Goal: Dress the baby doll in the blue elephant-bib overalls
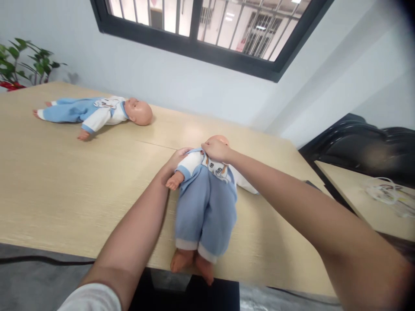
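A baby doll (205, 207) in light-blue overalls and a white, blue-cuffed top lies on its back, its bare feet over the table's near edge. My right hand (216, 150) is closed on the upper front of the doll's overalls, just below the neck, and covers part of the head. At the doll's shoulder on the left side, my left hand (178, 159) grips the clothing by the blue strap; some of its fingers are hidden behind the sleeve. A printed animal face (218, 170) shows on the chest below my right hand.
Another similarly dressed doll (94, 110) lies on the wooden table (97, 185) at the back left. Beyond the table's left end is a potted plant (29, 62). Black chairs (356, 142) and a side table with tangled cables (385, 192) stand at the right.
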The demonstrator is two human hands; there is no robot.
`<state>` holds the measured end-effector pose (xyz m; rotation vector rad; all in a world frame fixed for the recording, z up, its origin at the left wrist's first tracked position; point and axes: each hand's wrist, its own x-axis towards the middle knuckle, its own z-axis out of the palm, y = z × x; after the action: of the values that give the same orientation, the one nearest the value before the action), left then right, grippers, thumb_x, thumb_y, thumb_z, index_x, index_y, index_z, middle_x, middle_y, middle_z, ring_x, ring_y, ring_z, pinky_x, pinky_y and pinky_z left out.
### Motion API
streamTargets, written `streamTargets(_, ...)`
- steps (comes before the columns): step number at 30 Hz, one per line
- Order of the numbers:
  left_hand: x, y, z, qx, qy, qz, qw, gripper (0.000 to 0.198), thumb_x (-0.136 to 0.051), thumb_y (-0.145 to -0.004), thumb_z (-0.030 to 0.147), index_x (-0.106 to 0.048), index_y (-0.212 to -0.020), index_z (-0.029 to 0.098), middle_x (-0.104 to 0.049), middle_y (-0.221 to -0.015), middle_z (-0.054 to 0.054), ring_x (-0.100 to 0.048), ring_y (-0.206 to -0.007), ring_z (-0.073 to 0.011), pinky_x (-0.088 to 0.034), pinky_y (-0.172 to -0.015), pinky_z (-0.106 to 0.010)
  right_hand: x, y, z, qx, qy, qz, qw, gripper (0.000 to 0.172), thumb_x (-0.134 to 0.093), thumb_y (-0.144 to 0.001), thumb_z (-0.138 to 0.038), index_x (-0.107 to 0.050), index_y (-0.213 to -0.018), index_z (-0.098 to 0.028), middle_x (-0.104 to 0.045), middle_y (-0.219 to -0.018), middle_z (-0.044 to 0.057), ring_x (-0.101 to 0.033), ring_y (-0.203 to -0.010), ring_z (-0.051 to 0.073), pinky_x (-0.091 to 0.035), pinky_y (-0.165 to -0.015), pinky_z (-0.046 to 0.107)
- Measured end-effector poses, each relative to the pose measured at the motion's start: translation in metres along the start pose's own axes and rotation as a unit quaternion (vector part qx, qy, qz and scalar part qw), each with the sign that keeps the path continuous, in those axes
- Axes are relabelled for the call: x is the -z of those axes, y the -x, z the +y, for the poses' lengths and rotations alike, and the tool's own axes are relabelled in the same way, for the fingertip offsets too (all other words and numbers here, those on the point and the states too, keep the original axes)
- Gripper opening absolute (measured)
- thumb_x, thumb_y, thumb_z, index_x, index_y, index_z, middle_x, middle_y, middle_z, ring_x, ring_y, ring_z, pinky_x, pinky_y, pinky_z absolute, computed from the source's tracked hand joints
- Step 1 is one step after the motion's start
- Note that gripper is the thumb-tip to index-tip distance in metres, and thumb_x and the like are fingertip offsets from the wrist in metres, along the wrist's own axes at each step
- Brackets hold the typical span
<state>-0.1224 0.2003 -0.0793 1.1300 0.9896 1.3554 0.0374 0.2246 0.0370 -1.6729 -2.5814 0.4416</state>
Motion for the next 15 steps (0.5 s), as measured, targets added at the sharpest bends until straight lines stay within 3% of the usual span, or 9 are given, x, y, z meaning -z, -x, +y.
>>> streamTargets(4, 0.005, -0.005, -0.002, 0.039, 0.021, -0.028, 0.999, 0.026, -0.080, -0.069, 0.037, -0.074, -0.085, 0.018, -0.077, -0.086, -0.004, -0.072, -0.083, -0.0228, -0.058, -0.085, -0.037, -0.003, 0.005, 0.000, 0.002, -0.005, -0.002, 1.000, 0.045, -0.037, -0.103, -0.034, -0.075, -0.087, -0.015, -0.078, -0.096, 0.012, -0.068, -0.090, 0.021, -0.044, -0.077, 0.026)
streamTargets(9, 0.008, -0.004, 0.001, 0.094, 0.007, -0.025, 0.995, 0.028, -0.080, -0.073, 0.046, -0.072, -0.072, 0.019, -0.072, -0.068, -0.004, -0.072, -0.072, -0.0260, -0.059, -0.075, -0.040, -0.007, 0.016, -0.004, 0.083, 0.071, 0.040, 0.993, 0.045, -0.038, -0.102, -0.030, -0.076, -0.086, -0.011, -0.078, -0.100, 0.018, -0.068, -0.090, 0.024, -0.047, -0.084, 0.029)
streamTargets(11, 0.009, -0.002, 0.003, 0.110, 0.007, -0.039, 0.993, 0.029, -0.081, -0.073, 0.047, -0.074, -0.072, 0.019, -0.073, -0.068, -0.005, -0.072, -0.071, -0.0276, -0.059, -0.074, -0.042, -0.009, 0.020, -0.004, 0.057, 0.100, 0.053, 0.992, 0.045, -0.039, -0.101, -0.029, -0.076, -0.085, -0.010, -0.078, -0.099, 0.021, -0.069, -0.092, 0.027, -0.048, -0.087, 0.032)
streamTargets(13, 0.010, 0.001, 0.006, 0.132, 0.011, -0.062, 0.989, 0.028, -0.082, -0.072, 0.046, -0.076, -0.074, 0.019, -0.075, -0.071, -0.007, -0.072, -0.073, -0.0284, -0.059, -0.075, -0.042, -0.010, 0.022, -0.004, 0.012, 0.106, 0.023, 0.994, 0.047, -0.036, -0.101, -0.028, -0.077, -0.087, -0.010, -0.078, -0.094, 0.022, -0.071, -0.088, 0.029, -0.049, -0.084, 0.035)
streamTargets(15, 0.011, 0.005, 0.011, 0.148, 0.014, -0.082, 0.986, 0.026, -0.084, -0.070, 0.043, -0.078, -0.077, 0.019, -0.078, -0.076, -0.008, -0.072, -0.075, -0.0285, -0.058, -0.075, -0.041, -0.011, 0.022, -0.002, 0.014, 0.098, -0.021, 0.995, 0.048, -0.034, -0.102, -0.026, -0.078, -0.091, -0.009, -0.078, -0.092, 0.023, -0.072, -0.087, 0.030, -0.050, -0.080, 0.036)
